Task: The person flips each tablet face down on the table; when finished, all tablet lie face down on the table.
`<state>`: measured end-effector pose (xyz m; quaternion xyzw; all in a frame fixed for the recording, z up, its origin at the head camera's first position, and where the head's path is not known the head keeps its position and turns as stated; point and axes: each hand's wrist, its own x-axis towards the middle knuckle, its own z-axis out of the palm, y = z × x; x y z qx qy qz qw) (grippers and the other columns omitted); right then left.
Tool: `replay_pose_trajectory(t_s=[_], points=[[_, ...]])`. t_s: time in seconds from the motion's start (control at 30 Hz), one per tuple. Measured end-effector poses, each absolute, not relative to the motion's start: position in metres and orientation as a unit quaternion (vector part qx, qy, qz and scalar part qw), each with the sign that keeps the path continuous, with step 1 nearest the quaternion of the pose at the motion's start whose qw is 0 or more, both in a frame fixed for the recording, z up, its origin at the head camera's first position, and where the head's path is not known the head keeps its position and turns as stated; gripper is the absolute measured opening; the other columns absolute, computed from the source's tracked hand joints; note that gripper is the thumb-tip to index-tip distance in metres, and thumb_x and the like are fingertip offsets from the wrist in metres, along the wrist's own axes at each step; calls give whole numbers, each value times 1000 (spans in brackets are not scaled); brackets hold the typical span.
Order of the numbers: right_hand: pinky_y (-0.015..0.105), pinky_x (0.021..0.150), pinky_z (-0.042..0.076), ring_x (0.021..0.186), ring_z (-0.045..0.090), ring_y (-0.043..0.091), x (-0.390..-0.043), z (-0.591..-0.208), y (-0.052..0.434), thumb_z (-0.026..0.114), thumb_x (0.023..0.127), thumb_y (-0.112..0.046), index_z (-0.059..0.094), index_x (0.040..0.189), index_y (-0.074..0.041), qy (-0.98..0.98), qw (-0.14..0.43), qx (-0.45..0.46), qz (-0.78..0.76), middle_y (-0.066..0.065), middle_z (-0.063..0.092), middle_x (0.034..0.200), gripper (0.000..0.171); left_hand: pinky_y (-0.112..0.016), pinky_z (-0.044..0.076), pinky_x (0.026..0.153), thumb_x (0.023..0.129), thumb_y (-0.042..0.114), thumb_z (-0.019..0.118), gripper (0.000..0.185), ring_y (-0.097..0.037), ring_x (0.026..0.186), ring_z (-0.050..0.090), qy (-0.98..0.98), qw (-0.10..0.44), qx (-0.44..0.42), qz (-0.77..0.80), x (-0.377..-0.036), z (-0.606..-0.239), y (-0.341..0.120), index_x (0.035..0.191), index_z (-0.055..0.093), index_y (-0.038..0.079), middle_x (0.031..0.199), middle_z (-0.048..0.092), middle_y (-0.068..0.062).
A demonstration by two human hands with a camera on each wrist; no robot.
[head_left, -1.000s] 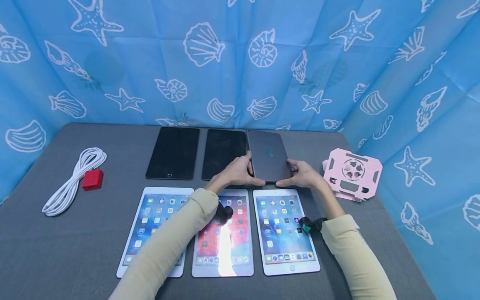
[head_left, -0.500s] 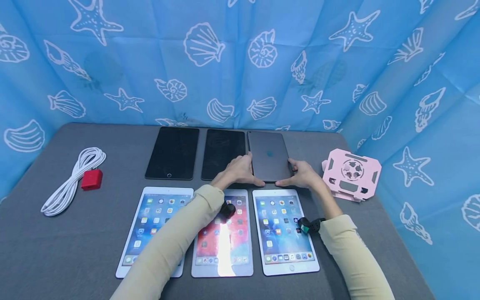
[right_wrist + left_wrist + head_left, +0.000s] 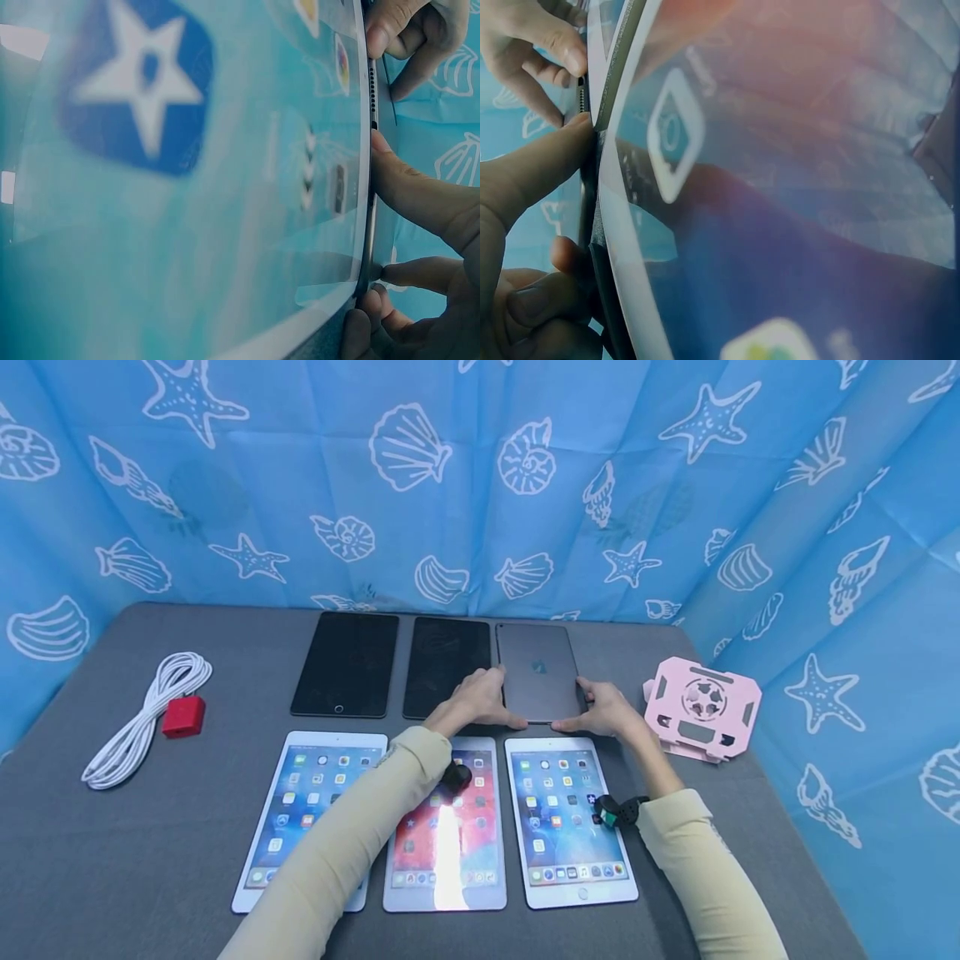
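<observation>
A grey tablet point(image 3: 542, 675) lies with its back up at the right end of the rear row, a dark logo in its middle. My left hand point(image 3: 480, 697) holds it at the left edge, thumb by the near left corner. On the opposite side, my right hand point(image 3: 603, 706) grips the right edge with the thumb at the near right corner. Both thumbs meet the tablet's thin near edge in the right wrist view. To its left are a tablet with a black screen point(image 3: 446, 656) and another black tablet point(image 3: 348, 664) with a round home button.
In front lie three white-framed tablets with lit screens: left point(image 3: 315, 768), middle point(image 3: 483, 835) and right point(image 3: 570, 843). A white cable point(image 3: 142, 727) and red charger block point(image 3: 183, 717) sit left. A pink stand point(image 3: 703, 706) is at right. A blue curtain point(image 3: 480, 485) hangs behind.
The grey tablet has settled flatter, its far edge slightly lower and its back looking lighter. Both hands keep their hold at its edges, with the left forearm shifted a little to the right.
</observation>
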<state>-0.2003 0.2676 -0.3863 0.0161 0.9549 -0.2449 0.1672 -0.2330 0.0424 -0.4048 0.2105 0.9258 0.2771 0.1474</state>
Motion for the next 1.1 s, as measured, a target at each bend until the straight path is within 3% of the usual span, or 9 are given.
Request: replay_pose_trajectory(t_s=[0.3, 0.53, 0.83, 1.1], points=[[64, 118, 32, 146, 34, 54, -201, -385, 266, 84, 86, -34, 17, 160, 7, 954, 171, 21, -246, 40, 36, 154, 108, -41, 57, 84, 81, 51, 83, 102, -21, 86, 64, 933, 141, 211, 254, -232, -403, 43, 156, 36, 0, 107, 70, -12], [65, 117, 31, 144, 32, 56, -201, -381, 265, 82, 88, -29, 16, 160, 7, 953, 179, 24, -243, 41, 32, 152, 104, -31, 50, 68, 84, 51, 82, 102, -15, 68, 57, 934, 139, 220, 245, -230, -403, 45, 157, 35, -2, 78, 63, -5], [66, 119, 28, 147, 27, 57, -203, -384, 268, 80, 90, -28, 14, 161, 4, 951, 183, 29, -248, 41, 27, 156, 103, -24, 40, 54, 86, 48, 80, 99, -12, 57, 52, 932, 141, 223, 250, -227, -402, 46, 158, 33, -2, 72, 64, -3], [65, 114, 36, 140, 39, 55, -199, -382, 264, 83, 87, -28, 24, 160, 2, 958, 156, 13, -240, 39, 37, 150, 99, -21, 34, 47, 88, 43, 80, 99, -7, 53, 53, 912, 161, 236, 295, -225, -402, 38, 160, 28, 1, 70, 67, -1]])
